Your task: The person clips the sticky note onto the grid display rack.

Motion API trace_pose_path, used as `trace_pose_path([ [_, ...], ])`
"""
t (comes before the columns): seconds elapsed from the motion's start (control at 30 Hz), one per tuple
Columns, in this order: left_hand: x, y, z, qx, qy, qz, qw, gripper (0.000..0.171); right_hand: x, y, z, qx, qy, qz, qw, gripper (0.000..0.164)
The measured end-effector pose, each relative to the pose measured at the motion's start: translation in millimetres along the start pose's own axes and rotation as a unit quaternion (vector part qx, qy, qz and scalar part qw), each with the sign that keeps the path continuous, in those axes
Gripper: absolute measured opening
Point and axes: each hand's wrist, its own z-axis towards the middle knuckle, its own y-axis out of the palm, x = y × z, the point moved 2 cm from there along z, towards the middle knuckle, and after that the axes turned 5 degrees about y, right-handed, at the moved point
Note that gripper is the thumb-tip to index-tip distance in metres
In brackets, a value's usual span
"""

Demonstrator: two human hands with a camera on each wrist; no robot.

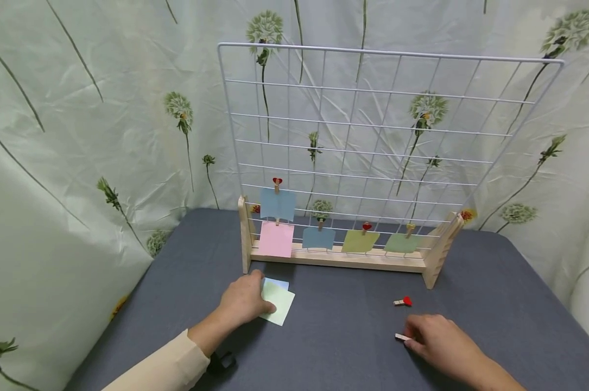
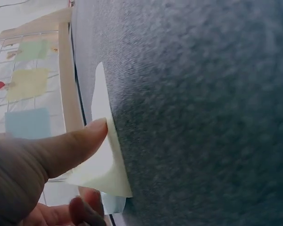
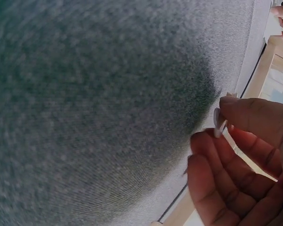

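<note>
My left hand (image 1: 242,297) holds a pale green paper square (image 1: 282,301) at its left edge, the thumb on top of it. Partly beneath that square lies a light blue paper (image 1: 280,283). In the left wrist view the green sheet (image 2: 96,162) tilts up from the table, its lower corner over the blue one (image 2: 114,203). Farther right, my right hand (image 1: 441,342) pinches a small wooden clothespin (image 1: 400,337) between thumb and fingers, close above the table. Another clothespin with a red heart (image 1: 403,301) lies just beyond that hand.
A white wire grid (image 1: 353,126) stands in a wooden base (image 1: 338,258) at the back. Clipped low on it are several coloured papers, including a pink one (image 1: 276,239) under a blue one (image 1: 277,204). A black object (image 1: 222,363) is beside the left sleeve. Floral cloth (image 1: 128,108) hangs behind the dark table.
</note>
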Motion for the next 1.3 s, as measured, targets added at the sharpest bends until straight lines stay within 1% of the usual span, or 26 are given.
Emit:
trace_pose_path([
  [0.03, -0.9, 0.5, -0.5, 0.003, 0.002, -0.008, 1.0, 0.065, 0.1, -0.3, -0.3, 0.003, -0.006, 0.002, 1.0, 0.026],
  [0.07, -1.8, 0.8, -1.3, 0.008, 0.007, -0.014, 0.9998, 0.058, 0.5, -0.7, -0.7, 0.006, -0.011, 0.004, 1.0, 0.025],
  [0.23, -6.9, 1.8, -3.7, 0.029, 0.043, -0.024, 0.9984, 0.017, 1.4, -3.1, -1.5, 0.03, -0.044, 0.012, 0.999, 0.02],
  [0.33, -7.3, -0.7, -5.6, 0.026, 0.057, -0.044, 0.997, 0.008, -0.1, -6.1, -1.8, 0.055, -0.059, 0.007, 0.997, 0.014],
  [0.4, -5.5, -4.5, -8.4, 0.019, 0.066, -0.067, 0.9954, 0.006, -1.7, -8.8, -2.3, 0.079, -0.074, 0.004, 0.994, 0.013],
  [0.57, 2.3, -16.4, -13.5, -0.003, 0.094, -0.116, 0.9888, 0.003, -7.7, -17.4, -1.7, 0.151, -0.122, 0.015, 0.981, 0.025],
  [0.63, 5.5, -20.9, -13.8, -0.012, 0.107, -0.138, 0.9845, 0.004, -10.6, -21.8, -0.2, 0.164, -0.122, 0.029, 0.978, 0.027],
  [0.73, 10.3, -26.7, -12.4, -0.027, 0.122, -0.182, 0.9752, 0.005, -15.1, -28.5, 1.8, 0.178, -0.106, 0.047, 0.977, 0.027],
  [0.8, 13.5, -28.8, -10.1, -0.037, 0.129, -0.218, 0.9666, 0.006, -17.8, -32.9, 2.7, 0.197, -0.101, 0.042, 0.974, 0.026],
  [0.9, 18.9, -30.1, -5.6, -0.044, 0.13, -0.27, 0.953, 0.007, -22.6, -39.6, 4.7, 0.236, -0.115, 0.023, 0.965, 0.028],
  [0.97, 22.8, -30.5, -2.2, -0.04, 0.128, -0.293, 0.9468, 0.008, -26.5, -45.7, 7.5, 0.249, -0.123, 0.01, 0.961, 0.029],
  [1.03, 27.2, -31.6, 1.6, -0.031, 0.121, -0.308, 0.9433, 0.008, -32.0, -53.9, 11.0, 0.256, -0.127, 0.005, 0.958, 0.03],
  [1.2, 40.3, -39.8, 13.0, 0.013, 0.116, -0.323, 0.939, 0.007, -48.4, -79.6, 22.9, 0.262, -0.12, -0.008, 0.958, 0.027],
  [1.3, 49.1, -45.8, 20.0, 0.035, 0.114, -0.322, 0.9393, 0.007, -59.5, -94.5, 31.3, 0.259, -0.11, -0.012, 0.96, 0.025],
])
